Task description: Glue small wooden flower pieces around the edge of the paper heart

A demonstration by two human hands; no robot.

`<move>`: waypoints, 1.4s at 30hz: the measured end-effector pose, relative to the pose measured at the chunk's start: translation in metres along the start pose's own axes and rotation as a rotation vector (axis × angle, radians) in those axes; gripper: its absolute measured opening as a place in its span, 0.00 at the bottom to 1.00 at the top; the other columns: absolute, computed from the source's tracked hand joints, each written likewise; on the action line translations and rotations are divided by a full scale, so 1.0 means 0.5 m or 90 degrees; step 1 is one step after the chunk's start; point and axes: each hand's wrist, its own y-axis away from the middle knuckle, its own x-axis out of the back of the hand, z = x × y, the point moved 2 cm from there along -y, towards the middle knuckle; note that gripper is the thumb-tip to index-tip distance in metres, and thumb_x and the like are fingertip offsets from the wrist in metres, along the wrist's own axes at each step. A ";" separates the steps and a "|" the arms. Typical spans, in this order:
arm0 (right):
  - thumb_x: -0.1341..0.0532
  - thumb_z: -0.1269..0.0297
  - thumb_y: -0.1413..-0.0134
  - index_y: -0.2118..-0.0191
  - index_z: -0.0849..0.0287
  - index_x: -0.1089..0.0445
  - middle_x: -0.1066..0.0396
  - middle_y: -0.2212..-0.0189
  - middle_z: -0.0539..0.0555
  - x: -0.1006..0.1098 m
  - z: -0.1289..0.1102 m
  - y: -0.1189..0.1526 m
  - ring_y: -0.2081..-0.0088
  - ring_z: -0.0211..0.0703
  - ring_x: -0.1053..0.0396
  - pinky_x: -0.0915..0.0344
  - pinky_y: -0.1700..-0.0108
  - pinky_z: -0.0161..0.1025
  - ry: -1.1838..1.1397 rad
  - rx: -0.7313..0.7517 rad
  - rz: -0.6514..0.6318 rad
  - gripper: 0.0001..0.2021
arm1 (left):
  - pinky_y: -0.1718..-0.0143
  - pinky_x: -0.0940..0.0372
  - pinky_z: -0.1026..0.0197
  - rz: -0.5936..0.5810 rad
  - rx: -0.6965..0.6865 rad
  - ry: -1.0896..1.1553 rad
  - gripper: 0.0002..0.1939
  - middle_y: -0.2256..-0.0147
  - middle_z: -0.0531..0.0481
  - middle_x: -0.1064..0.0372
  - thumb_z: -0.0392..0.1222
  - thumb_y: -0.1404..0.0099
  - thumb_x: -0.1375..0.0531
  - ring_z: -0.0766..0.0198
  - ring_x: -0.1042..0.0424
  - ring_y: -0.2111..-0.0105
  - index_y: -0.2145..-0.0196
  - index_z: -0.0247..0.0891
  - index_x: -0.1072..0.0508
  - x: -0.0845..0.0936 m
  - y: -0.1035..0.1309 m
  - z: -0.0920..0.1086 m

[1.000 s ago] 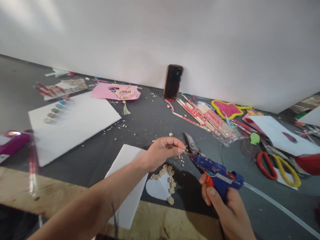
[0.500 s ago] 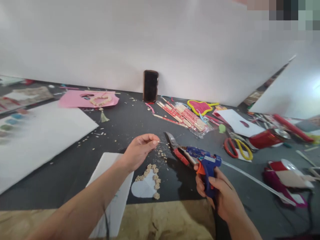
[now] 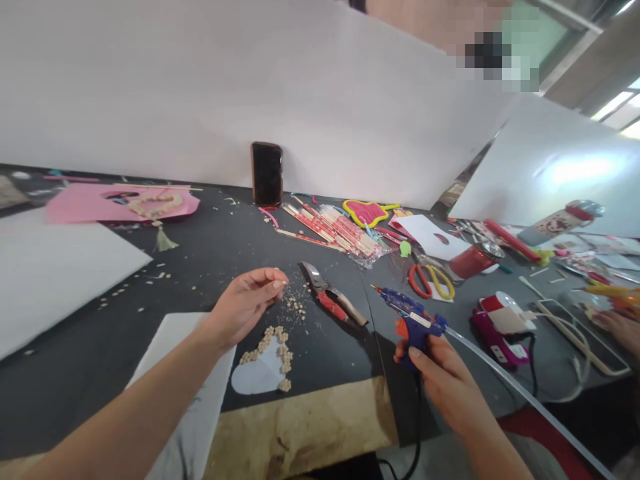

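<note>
My right hand (image 3: pixel 440 373) is wrapped round the grip of a blue hot glue gun (image 3: pixel 411 315), its nozzle tilted up and left. A long clear glue stick (image 3: pixel 515 387) sticks out of its back. My left hand (image 3: pixel 250 300) hovers over the dark table, thumb and fingertips pinched; anything between them is too small to name. Just below it lies a white paper heart (image 3: pixel 260 377) edged partly with small tan pieces (image 3: pixel 285 357). Loose tan bits (image 3: pixel 295 307) are scattered beside my fingertips. Between my hands rest red-handled pruning shears (image 3: pixel 333 300).
A phone (image 3: pixel 267 175) leans on the white board behind. Packaged chopsticks (image 3: pixel 333 230), scissors (image 3: pixel 431 280), a red can (image 3: pixel 475 260) and a magenta power adapter (image 3: pixel 500 340) lie rightward. Pink paper (image 3: pixel 80 203) is at left. Another person's hand (image 3: pixel 620 327) is at far right.
The view has swung to the right. The glue gun has moved away from my left hand and the shears, turning its nozzle upward. My left hand keeps its pinch.
</note>
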 end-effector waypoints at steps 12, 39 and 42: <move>0.33 0.64 0.58 0.57 0.57 0.29 0.28 0.67 0.55 -0.001 0.008 0.003 0.66 0.44 0.31 0.34 0.62 0.42 -0.116 -0.034 -0.040 0.18 | 0.70 0.40 0.68 -0.015 0.003 -0.010 0.06 0.72 0.52 0.32 0.39 0.46 0.33 0.71 0.36 0.72 0.71 0.35 0.25 -0.001 0.000 -0.002; 0.35 0.62 0.51 0.54 0.54 0.32 0.29 0.71 0.52 0.012 0.047 0.010 0.67 0.40 0.32 0.36 0.63 0.37 -0.112 -0.019 -0.111 0.16 | 0.69 0.41 0.69 -0.032 0.004 -0.017 0.06 0.71 0.53 0.33 0.39 0.46 0.33 0.72 0.36 0.72 0.70 0.36 0.24 0.011 -0.005 -0.008; 0.34 0.61 0.54 0.56 0.54 0.31 0.28 0.71 0.53 0.007 0.031 0.012 0.67 0.44 0.31 0.34 0.62 0.41 -0.093 -0.046 -0.077 0.17 | 0.69 0.41 0.69 -0.025 0.015 -0.016 0.07 0.72 0.53 0.33 0.40 0.47 0.33 0.72 0.36 0.73 0.70 0.36 0.24 0.010 -0.006 -0.010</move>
